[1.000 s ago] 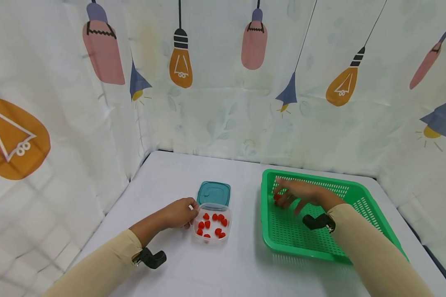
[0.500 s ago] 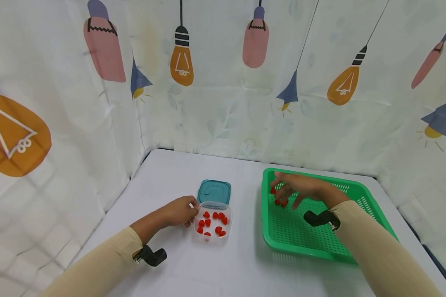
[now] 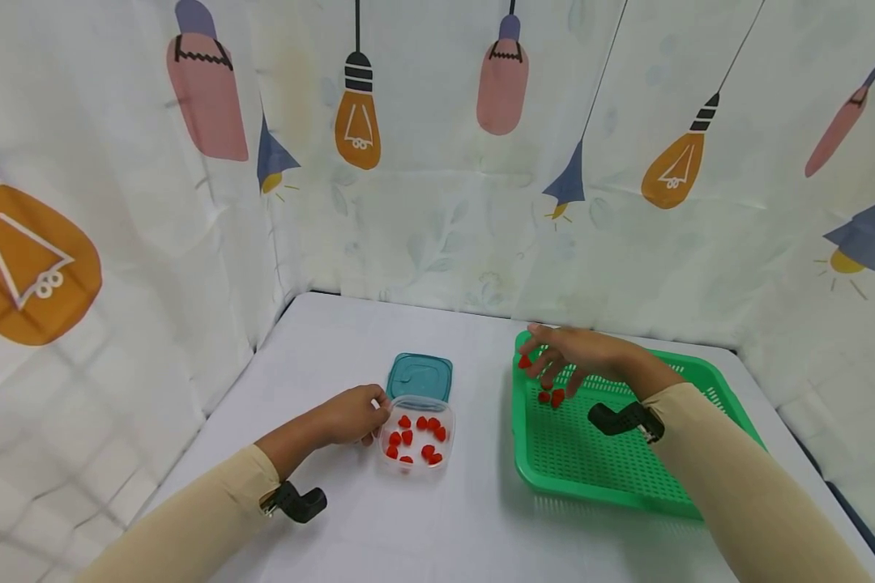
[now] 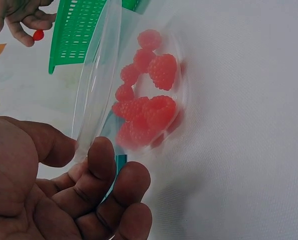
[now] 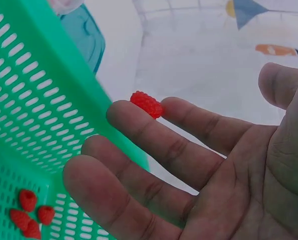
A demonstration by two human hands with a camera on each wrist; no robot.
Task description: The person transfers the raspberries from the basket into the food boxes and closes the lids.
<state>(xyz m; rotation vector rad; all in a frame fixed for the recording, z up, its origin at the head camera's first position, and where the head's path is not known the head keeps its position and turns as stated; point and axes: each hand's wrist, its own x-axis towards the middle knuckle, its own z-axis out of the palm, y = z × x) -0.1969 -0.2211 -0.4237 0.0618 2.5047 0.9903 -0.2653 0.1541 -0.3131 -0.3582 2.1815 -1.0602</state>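
My left hand [image 3: 355, 414] pinches the rim of a clear plastic container [image 4: 96, 100] between thumb and forefinger. Several red raspberries [image 4: 161, 112] lie inside it. Over the far left corner of a green slotted basket [image 3: 598, 494], my right hand [image 3: 579, 356] holds one raspberry [image 5: 147, 104] between the tips of its forefinger and middle finger, the thumb standing apart. Down in the basket's corner sit several more raspberries [image 5: 28, 200], partly hidden by the right hand in the head view.
A teal lid [image 3: 420, 376] lies on the white-covered table [image 3: 474, 518] just behind the container. Curtains [image 3: 437, 219] printed with lamps and bulbs close off the back and sides. The basket takes up the table's right part.
My right hand has lifted and moved left toward the basket's far left edge, carrying a raspberry up from the others. The left hand stays at the container.
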